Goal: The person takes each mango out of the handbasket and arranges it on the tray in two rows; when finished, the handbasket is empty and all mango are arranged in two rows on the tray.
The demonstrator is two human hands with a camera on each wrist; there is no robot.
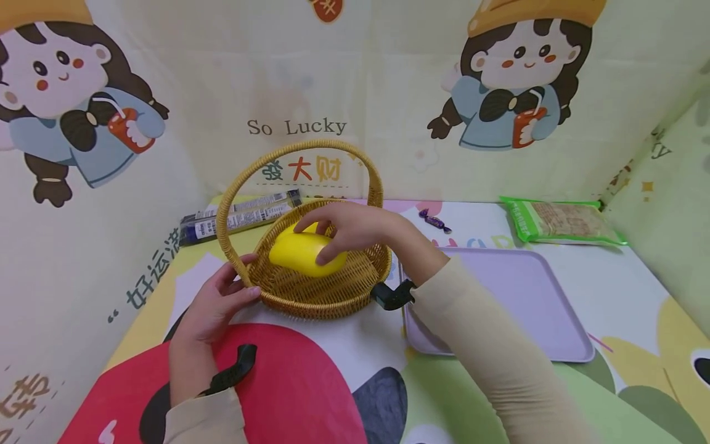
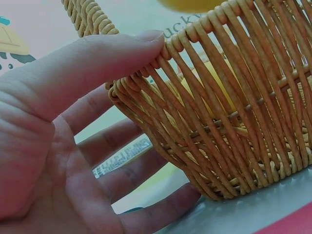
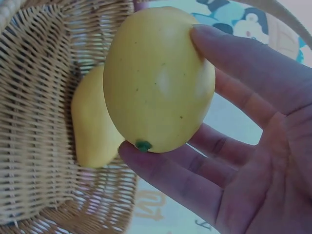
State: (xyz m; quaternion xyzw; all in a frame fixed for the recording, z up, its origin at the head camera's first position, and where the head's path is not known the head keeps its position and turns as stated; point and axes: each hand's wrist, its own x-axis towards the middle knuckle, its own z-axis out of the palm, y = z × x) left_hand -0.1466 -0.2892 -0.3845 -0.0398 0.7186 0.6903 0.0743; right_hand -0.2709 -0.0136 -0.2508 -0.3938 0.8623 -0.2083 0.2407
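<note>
A wicker basket with a tall arched handle stands on the table. My left hand grips its left side near the foot of the handle. In the left wrist view the thumb lies on the woven rim, the fingers against the outer wall. Over the basket, my right hand holds a yellow mango between thumb and fingers; it has dark specks and a green stem nub. A second yellow mango lies inside against the basket wall, mostly hidden behind the held one in the head view.
Right of the basket lies a pale purple tray, partly under my right sleeve. Behind it are a purple-wrapped candy and a green-edged packet. Long dark-ended packages lie behind the basket at left. Patterned cloth walls enclose the table.
</note>
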